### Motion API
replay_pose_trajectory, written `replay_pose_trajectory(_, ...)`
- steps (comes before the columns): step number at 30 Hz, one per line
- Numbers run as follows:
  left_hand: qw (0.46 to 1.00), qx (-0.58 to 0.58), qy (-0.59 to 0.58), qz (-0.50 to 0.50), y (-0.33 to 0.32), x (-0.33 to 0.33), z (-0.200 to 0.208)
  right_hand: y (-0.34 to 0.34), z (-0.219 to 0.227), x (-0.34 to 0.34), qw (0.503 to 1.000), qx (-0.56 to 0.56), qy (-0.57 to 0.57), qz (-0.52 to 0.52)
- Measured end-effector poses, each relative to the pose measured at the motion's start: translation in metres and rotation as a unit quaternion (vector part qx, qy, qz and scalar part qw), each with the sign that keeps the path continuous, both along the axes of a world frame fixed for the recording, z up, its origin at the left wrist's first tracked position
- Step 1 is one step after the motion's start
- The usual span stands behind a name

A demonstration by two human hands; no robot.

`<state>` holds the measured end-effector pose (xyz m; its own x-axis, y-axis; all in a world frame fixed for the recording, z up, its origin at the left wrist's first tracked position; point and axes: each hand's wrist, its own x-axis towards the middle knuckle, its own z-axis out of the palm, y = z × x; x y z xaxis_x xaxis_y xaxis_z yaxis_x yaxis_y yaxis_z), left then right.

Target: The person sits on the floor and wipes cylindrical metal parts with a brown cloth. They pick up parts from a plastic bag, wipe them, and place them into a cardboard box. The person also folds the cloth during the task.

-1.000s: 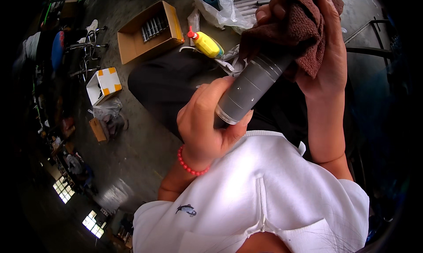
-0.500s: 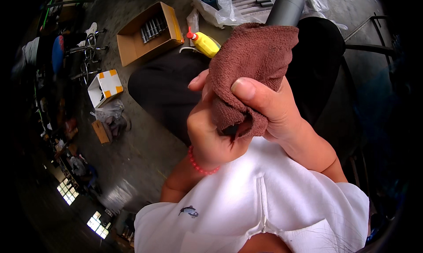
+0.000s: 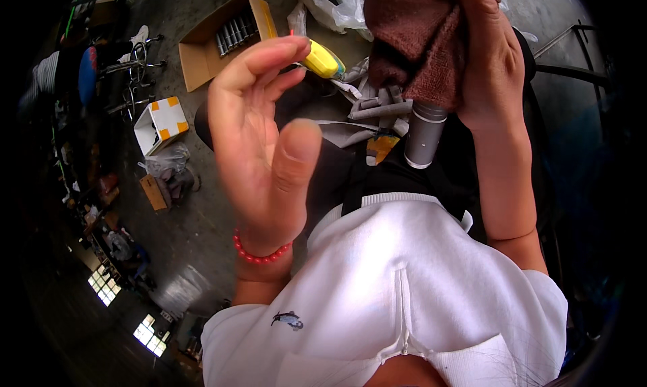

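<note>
You can read no words, numbers, labels or signs anywhere in this view. On the chest of your white shirt [image 3: 431, 286] sits a small dark fish-like motif [image 3: 288, 320] with no legible lettering, and the bare end of the grey cylinder [image 3: 425, 143] below the brown cloth [image 3: 438, 70] gives you no characters to make out. The yellow bottle [image 3: 324, 61] is partly hidden behind your left hand [image 3: 259, 144], so any label there is unreadable, as is any print on the cardboard box [image 3: 201, 58] or the orange-taped white box [image 3: 164, 121]
</note>
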<state>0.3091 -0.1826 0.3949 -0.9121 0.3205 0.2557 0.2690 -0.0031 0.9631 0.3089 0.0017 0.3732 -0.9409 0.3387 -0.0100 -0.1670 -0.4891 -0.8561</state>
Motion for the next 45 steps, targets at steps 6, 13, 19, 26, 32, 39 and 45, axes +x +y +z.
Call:
replay_pose_trajectory(6, 0.968, 0.199, -0.148, -0.029, 0.052, -0.006, -0.026, -0.050, 0.004, 0.002, 0.985, -0.113, 0.083, -0.097)
replay_pose_trajectory(13, 0.895, 0.310, -0.322, 0.010, 0.067, 0.008, -0.044, -0.023, -0.005, 0.001, 0.924, -0.374, 0.072, 0.016)
replay_pose_trajectory(19, 0.857, 0.408, -0.298, 0.105, 0.037, -0.018, -0.063, 0.009, -0.013, 0.032, 0.998, 0.021, 0.007, -0.051)
replay_pose_trajectory(26, 0.845, 0.387, -0.354, 0.109, 0.058, -0.015, -0.026, -0.036, -0.050, 0.025, 0.679, 0.716, 0.031, -0.159)
replay_pose_trajectory(32, 0.921, 0.295, -0.245, 0.069, 0.059, -0.018, -0.011, -0.042, -0.037, 0.038, 0.821, 0.564, -0.054, 0.066)
replay_pose_trajectory(39, 0.774, 0.425, -0.288, -0.370, 0.042, -0.023, 0.001, -0.004, -0.017, 0.037, 0.836, -0.008, 0.013, 0.548)
replay_pose_trajectory(45, 0.785, 0.475, -0.386, -0.091, 0.024, -0.045, -0.018, 0.018, -0.038, 0.040, 0.940, -0.108, -0.227, 0.230)
